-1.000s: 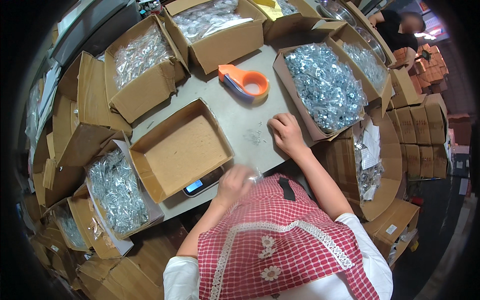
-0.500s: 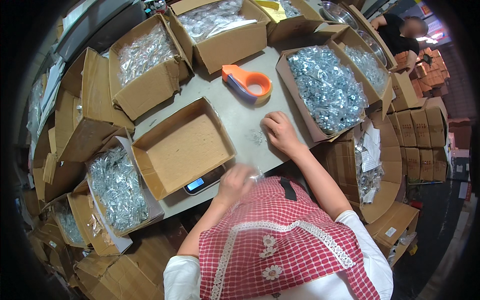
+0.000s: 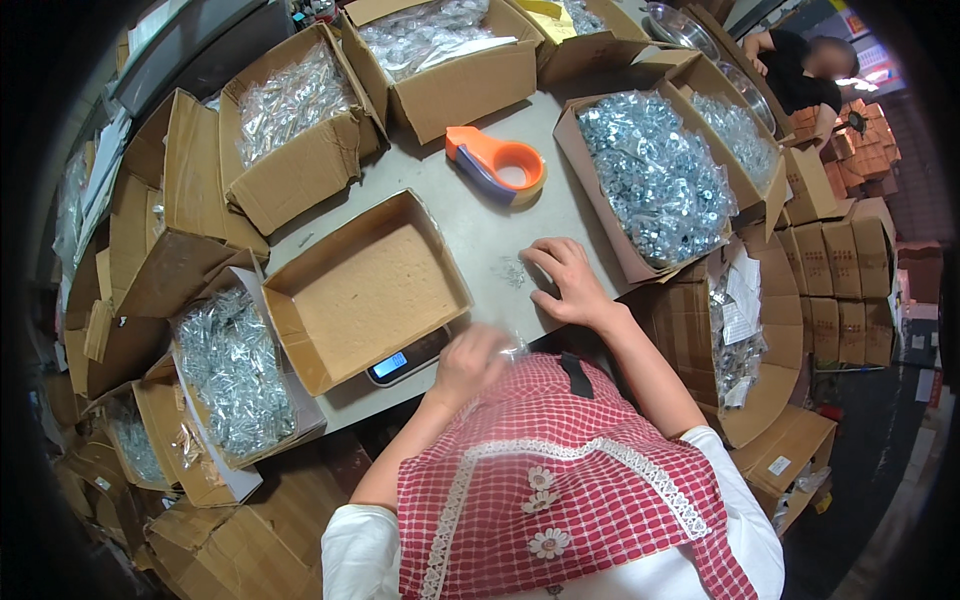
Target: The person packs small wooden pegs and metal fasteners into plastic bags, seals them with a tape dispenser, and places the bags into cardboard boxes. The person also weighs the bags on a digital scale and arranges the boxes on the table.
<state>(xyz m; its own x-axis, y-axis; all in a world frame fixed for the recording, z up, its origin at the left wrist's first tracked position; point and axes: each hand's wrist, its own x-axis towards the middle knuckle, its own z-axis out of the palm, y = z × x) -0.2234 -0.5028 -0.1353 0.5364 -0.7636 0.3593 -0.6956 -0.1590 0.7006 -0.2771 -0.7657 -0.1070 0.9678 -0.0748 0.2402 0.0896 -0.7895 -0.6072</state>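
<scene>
My right hand rests on the grey tabletop, thumb and fingers apart, its fingertips beside a small scatter of tiny metal pieces. Motion blurs my left hand, which is closed at the table's near edge. A clear plastic bag sticks out of it, in front of my red checked apron. Left of that hand, a shallow cardboard box sits tilted in view on a digital scale whose small display is lit.
An orange tape dispenser stands farther back. Around the table are cartons of bagged hardware: a box of bagged nuts at right, a box of bagged metal parts at left, others behind. A person is at far right.
My right hand has opened from a curled pose, its thumb and fingers spreading beside the tiny pieces. My left hand stays in about the same place, still blurred.
</scene>
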